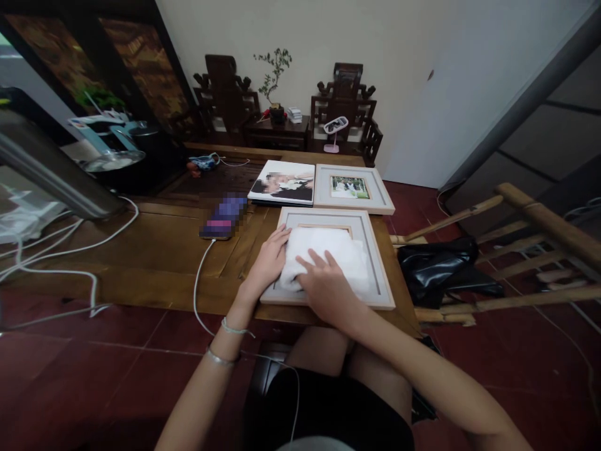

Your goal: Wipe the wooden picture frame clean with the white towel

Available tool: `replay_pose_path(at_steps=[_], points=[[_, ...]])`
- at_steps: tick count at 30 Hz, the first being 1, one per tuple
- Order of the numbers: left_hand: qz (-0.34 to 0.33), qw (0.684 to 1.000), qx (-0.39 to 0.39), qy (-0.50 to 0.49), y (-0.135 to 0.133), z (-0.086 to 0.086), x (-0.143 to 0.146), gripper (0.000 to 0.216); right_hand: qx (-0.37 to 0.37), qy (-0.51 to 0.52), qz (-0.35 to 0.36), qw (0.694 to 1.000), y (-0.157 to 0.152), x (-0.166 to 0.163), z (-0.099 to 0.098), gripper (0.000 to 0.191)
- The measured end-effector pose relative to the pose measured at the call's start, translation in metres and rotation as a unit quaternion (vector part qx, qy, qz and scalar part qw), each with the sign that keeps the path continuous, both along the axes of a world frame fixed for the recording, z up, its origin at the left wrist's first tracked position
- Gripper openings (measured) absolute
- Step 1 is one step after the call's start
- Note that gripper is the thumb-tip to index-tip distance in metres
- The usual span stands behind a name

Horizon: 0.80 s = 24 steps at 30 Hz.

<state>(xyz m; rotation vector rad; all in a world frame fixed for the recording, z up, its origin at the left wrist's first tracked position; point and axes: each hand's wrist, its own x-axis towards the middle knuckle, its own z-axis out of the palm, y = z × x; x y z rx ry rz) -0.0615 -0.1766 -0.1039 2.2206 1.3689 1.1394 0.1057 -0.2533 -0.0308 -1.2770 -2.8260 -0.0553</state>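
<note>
1. The phone (223, 216), left of centre, has a pixelated screen; any writing there cannot be read.
2. Right hand (328, 285), just below centre: fingers spread and loose, lying on top of the white cloth (328, 247).
3. Left hand (270, 260): fingers extended close together, against the cloth's left edge; whether they pinch it, I cannot tell.
4. The cloth lies folded over the picture frame (382, 288), right of lower centre.

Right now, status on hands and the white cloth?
Left hand at left edge of white cloth, right hand on top. Cloth lies folded over near frame. Phone apart, left of frame.
</note>
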Motion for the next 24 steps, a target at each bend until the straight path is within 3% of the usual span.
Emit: replay_pose_path(at_steps=[4, 8, 12, 17, 24], points=[[0.002, 1.0, 0.013, 0.016, 0.0, -0.002, 0.001, 0.04, 0.052, -0.035, -0.027, 0.998, 0.044, 0.018, 0.01, 0.033], [0.007, 1.0, 0.012, 0.019, -0.001, -0.001, 0.002, 0.04, 0.131, -0.039, -0.058, 0.989, 0.085, 0.016, 0.018, 0.036], [0.022, 1.0, 0.01, -0.002, -0.006, 0.009, 0.004, 0.043, 0.124, -0.069, -0.071, 0.987, 0.106, -0.002, 0.009, 0.038], [0.018, 1.0, -0.002, -0.019, -0.012, 0.02, 0.006, 0.054, 0.09, -0.074, -0.052, 0.992, 0.098, -0.024, -0.005, 0.039], [-0.018, 0.999, -0.03, -0.04, -0.015, 0.021, 0.005, 0.065, 0.011, -0.083, -0.019, 0.996, 0.038, -0.031, 0.0, 0.041]])
